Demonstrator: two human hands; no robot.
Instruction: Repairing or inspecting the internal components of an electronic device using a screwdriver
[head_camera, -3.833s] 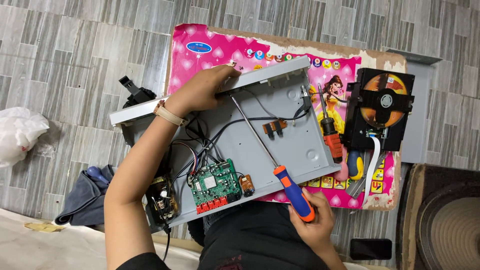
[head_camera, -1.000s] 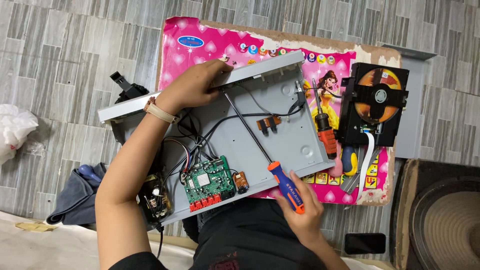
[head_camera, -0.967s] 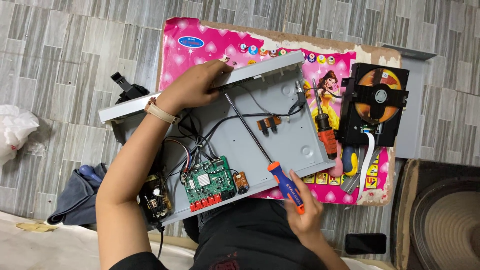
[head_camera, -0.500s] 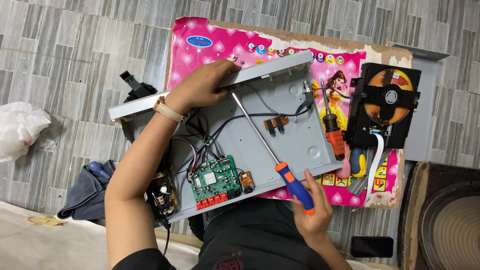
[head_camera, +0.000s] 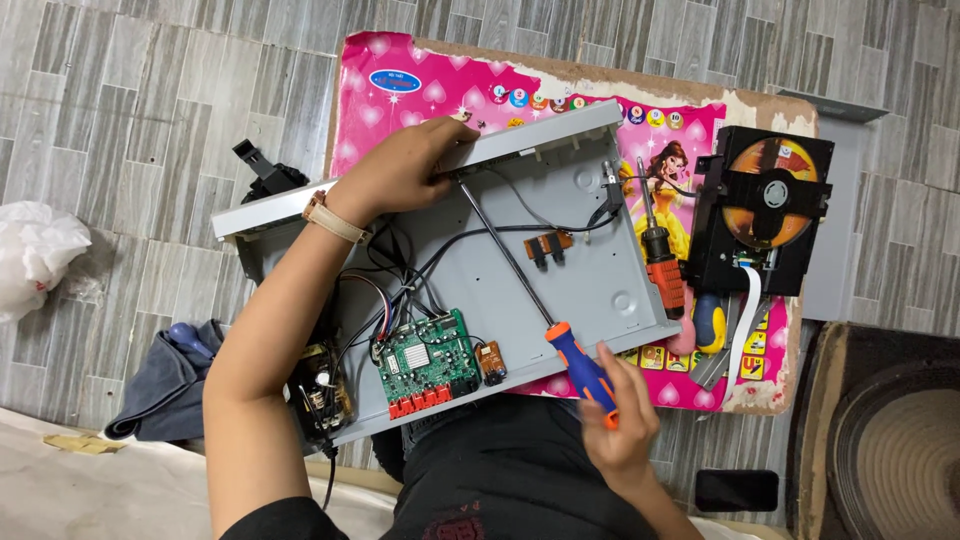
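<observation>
My left hand (head_camera: 405, 165) grips the far front panel of an open grey metal player chassis (head_camera: 590, 250) lying on a pink cartoon board (head_camera: 395, 85). In my right hand (head_camera: 622, 430) is the blue-and-orange handle of a long screwdriver (head_camera: 578, 372); its shaft runs up and left across the chassis, with the tip near my left fingers at the panel. Inside the chassis lie a green circuit board (head_camera: 428, 362), a small brown board (head_camera: 490, 360) and several loose wires (head_camera: 400, 270).
A black disc drive (head_camera: 768, 205) with a white ribbon cable sits at the right on the board. A second orange-handled screwdriver (head_camera: 660, 265) lies beside the chassis. A grey cloth (head_camera: 165, 385), a white bag (head_camera: 35, 255), a speaker (head_camera: 895, 450) and a dark phone (head_camera: 735, 490) lie around.
The view shifted slightly. My right hand has regripped lower on the screwdriver handle; the tip stays at the panel by my left hand, which keeps its hold.
</observation>
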